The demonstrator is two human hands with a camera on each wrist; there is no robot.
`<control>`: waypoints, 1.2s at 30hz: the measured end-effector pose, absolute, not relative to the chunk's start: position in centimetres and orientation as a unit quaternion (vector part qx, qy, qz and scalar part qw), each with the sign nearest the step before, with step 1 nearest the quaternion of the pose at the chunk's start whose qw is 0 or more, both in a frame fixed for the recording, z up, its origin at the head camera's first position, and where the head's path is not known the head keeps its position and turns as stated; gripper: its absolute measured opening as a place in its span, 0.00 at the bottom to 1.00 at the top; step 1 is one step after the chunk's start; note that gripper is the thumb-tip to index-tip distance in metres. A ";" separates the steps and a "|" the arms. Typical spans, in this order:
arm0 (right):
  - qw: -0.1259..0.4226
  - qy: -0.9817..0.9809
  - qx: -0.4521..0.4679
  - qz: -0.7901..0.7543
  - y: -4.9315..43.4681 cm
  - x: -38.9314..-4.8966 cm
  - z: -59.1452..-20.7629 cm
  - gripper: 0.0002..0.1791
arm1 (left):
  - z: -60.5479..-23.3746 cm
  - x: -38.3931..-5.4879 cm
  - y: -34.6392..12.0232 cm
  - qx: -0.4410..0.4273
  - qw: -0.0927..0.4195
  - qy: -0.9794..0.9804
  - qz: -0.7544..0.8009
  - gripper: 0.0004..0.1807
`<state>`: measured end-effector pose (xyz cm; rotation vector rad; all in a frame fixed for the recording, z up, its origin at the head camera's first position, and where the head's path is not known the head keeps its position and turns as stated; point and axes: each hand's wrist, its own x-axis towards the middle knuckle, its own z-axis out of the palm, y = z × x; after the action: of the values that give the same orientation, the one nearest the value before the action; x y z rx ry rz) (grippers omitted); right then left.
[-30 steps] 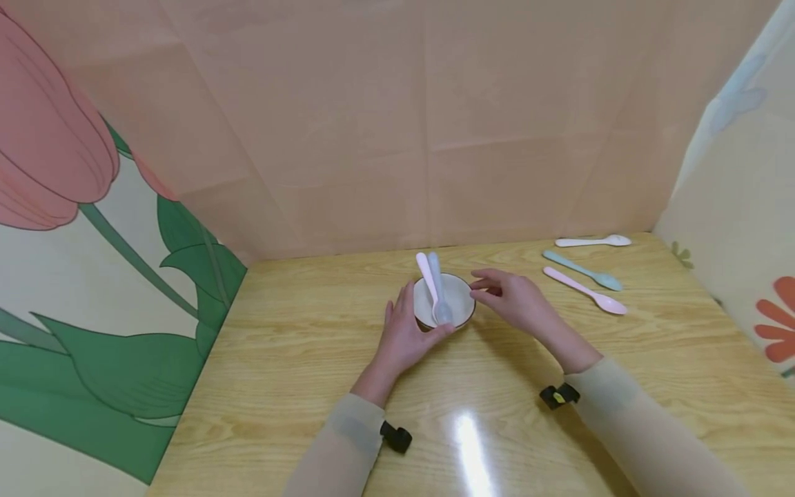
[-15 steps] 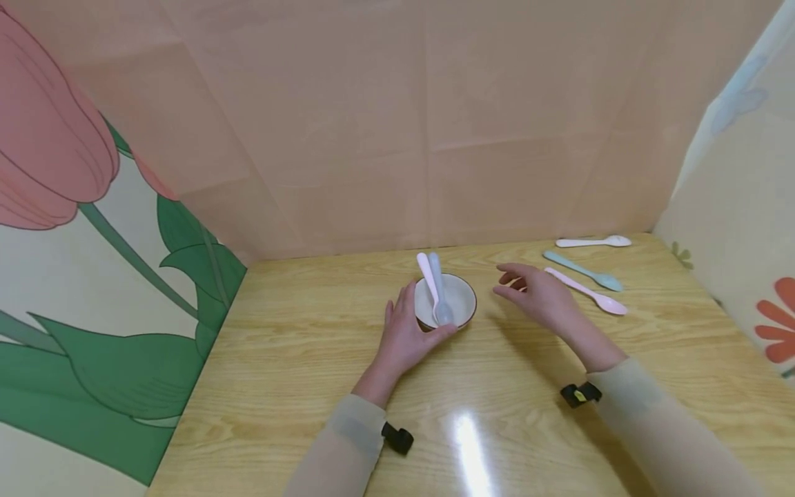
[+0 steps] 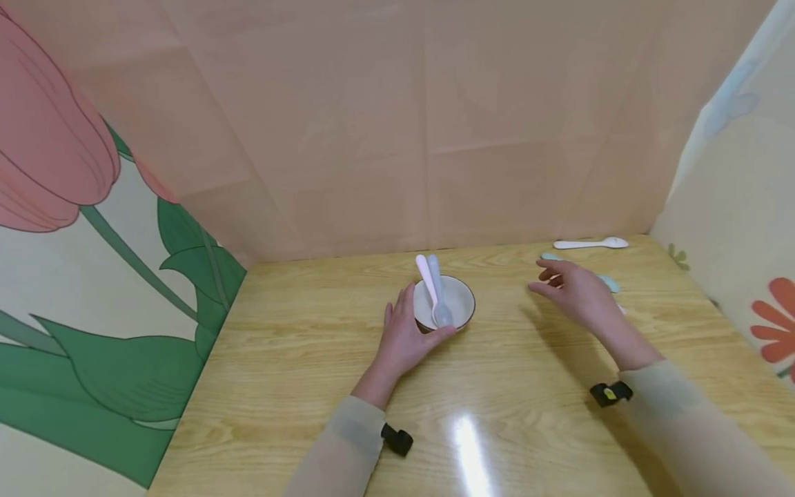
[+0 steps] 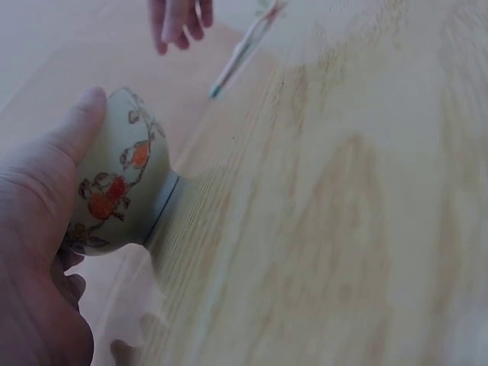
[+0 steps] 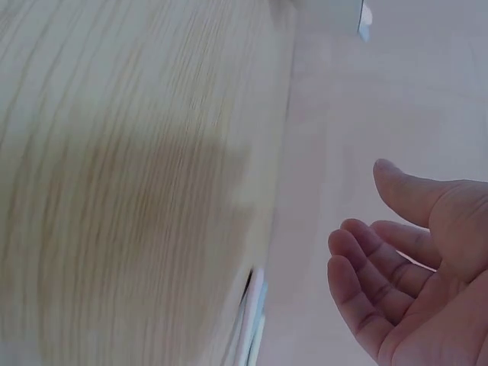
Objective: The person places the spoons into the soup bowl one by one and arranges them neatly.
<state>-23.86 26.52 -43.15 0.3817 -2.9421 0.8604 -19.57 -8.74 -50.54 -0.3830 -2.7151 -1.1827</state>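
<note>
A small white bowl (image 3: 459, 301) with a dark rim stands on the wooden table. My left hand (image 3: 404, 338) grips it from the near left, thumb along the near side and fingers on the left. The left wrist view shows the orange fruit-branch pattern on the outside of the bowl (image 4: 126, 179). Leaning in the bowl are a pink spoon (image 3: 425, 270) and a blue-grey spoon (image 3: 437, 283), handles up. My right hand (image 3: 580, 297) holds nothing, hovering with loosely bent fingers over the spoons at the right. It covers most of a teal spoon (image 3: 611, 284) and nearly all of another pink spoon (image 3: 622, 310).
A white spoon (image 3: 591, 244) lies at the back right of the table (image 3: 298, 345), near the peach-coloured back wall (image 3: 348, 138). Painted panels with a tulip (image 3: 56, 131) and a red flower (image 3: 776, 321) flank the table.
My right hand has moved right, from the bowl's right rim to above the spoons lying at the right, now hiding parts of them. The left hand and bowl have stayed in place.
</note>
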 end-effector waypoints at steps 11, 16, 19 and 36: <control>0.011 -0.961 0.090 0.260 30.3 -24.7 -44.1 0.41 | -50.7 -19.6 -8.8 -0.121 0.067 -0.907 -0.398 0.67; 0.008 -0.963 0.089 0.254 31.7 -25.0 -44.4 0.38 | -50.7 -19.7 -8.8 -0.122 0.067 -0.906 -0.399 0.67; 0.005 -0.964 0.085 0.251 32.4 -25.2 -44.7 0.38 | -50.7 -19.8 -8.8 -0.120 0.063 -0.907 -0.398 0.67; -0.010 -0.966 0.080 0.246 33.9 -25.7 -46.0 0.34 | -50.7 -19.8 -8.7 -0.121 0.068 -0.904 -0.405 0.66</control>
<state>-25.74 33.90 -45.96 0.2515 -3.0552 0.7773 -19.76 -8.68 -50.67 -0.3655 -2.7227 -1.2190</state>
